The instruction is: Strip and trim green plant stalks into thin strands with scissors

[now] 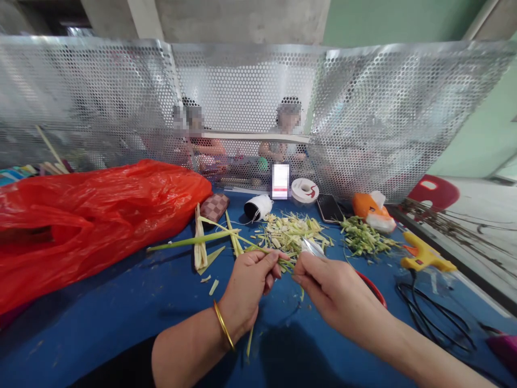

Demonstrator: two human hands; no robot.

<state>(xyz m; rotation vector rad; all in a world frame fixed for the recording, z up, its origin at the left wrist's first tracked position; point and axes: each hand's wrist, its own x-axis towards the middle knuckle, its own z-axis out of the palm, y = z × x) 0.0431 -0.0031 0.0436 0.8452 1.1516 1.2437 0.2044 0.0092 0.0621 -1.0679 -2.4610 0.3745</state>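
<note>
My left hand (246, 283), with a gold bangle at the wrist, is closed in a pinch on thin green plant strips (287, 264). My right hand (339, 291) is closed close beside it, its fingertips at the other end of the strips. Silver blades of scissors (312, 247) stick out above the right fist, and a red handle loop (372, 288) shows behind it. Beyond the hands lies a pile of pale green cut pieces (293, 230). Longer stalks and husk-like leaves (200, 242) lie left of the pile.
A red plastic bag (100, 215) covers the left of the blue table (121, 328). Behind the cuttings stand a white cup-like roll (258, 208), a lit phone (280, 181), a ribbon spool (305, 191) and a dark phone (330, 208). Rightward are a tissue pack (374, 211) and yellow glue gun (428, 256).
</note>
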